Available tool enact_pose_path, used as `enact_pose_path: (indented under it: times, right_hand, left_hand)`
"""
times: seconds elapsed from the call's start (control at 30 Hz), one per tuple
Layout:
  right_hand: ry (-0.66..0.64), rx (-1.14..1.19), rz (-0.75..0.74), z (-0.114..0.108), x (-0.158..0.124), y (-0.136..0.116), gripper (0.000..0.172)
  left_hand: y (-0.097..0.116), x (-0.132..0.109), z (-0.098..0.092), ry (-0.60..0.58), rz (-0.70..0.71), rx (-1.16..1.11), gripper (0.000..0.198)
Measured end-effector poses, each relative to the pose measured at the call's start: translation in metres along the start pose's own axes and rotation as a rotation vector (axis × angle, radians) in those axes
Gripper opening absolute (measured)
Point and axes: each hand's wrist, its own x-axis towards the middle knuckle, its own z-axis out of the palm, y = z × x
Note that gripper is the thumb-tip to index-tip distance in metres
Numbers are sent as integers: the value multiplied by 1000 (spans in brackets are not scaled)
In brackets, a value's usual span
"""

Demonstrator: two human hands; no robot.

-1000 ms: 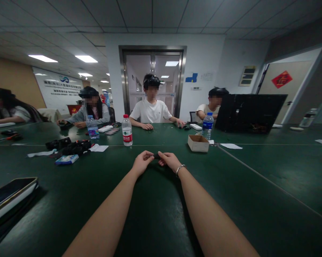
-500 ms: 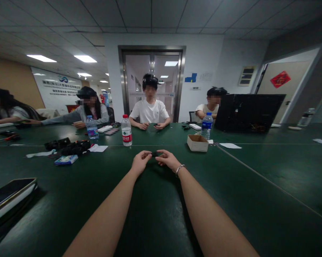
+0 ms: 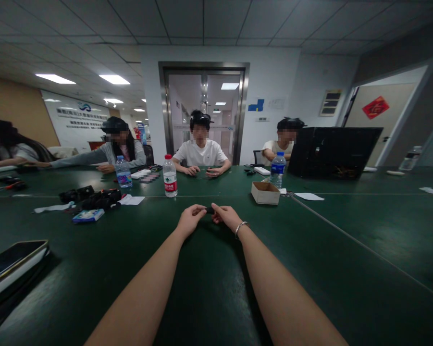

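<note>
A small black object (image 3: 209, 210) is pinched between my two hands, above the dark green table (image 3: 216, 269). My left hand (image 3: 191, 219) is closed, its thumb and fingertips on the object's left end. From the other side my right hand (image 3: 226, 216), with a silver bracelet at the wrist, grips the right end between thumb and fingers. Fingers cover much of the object, so its exact kind cannot be made out.
Ahead stand a red-capped bottle (image 3: 170, 177), a blue-labelled bottle (image 3: 278, 169) and a small open cardboard box (image 3: 265, 193). Black gear (image 3: 101, 199) lies left; a phone (image 3: 14, 262) sits near left. A black computer case (image 3: 333, 153) stands right. Several people sit across the table.
Both hands stay in nearly the same place, the fingers shifting slightly on the black object, which now sits a little lower and more to the right. The person opposite has lowered their head slightly.
</note>
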Motion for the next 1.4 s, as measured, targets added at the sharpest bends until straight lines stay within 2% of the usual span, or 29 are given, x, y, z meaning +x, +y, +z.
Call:
enact_pose_path:
  times: [0.07,0.17,0.3,0.57,0.73,0.87,1.03,1.23,1.33,1.4]
  right_hand:
    - [-21,48,-12,1,-3,-3,32]
    - [-53,83,-48,1,-6,-7,40]
    - [-45,47,-23,0,-4,-4,33]
    - [16,-161,-9,-3,4,6,59]
    - [10,-215,-16,-4,1,2,63]
    - [14,-239,0,-4,0,0,63]
    - [16,-137,24,-1,1,-1,53]
    - [-101,45,3,-2,-5,-9,17]
    - [-162,119,-6,-4,-9,-12,32]
    - [-168,145,2,-4,-10,-13,31]
  left_hand:
    - [-1,1,0,18,1,-9,29]
    - [-2,2,-1,11,-5,2,28]
    - [-2,1,-2,-19,-14,22,30]
    - [6,-4,-1,-115,-29,-41,33]
    - [7,-5,-2,-89,-57,-34,36]
    - [5,-4,-1,-83,-45,-35,32]
    - [1,-2,-1,-44,-13,37,29]
    - [-6,2,-3,38,-22,99,33]
    - [-8,3,-3,53,-21,97,33]
    - [-8,4,-3,54,-11,98,33]
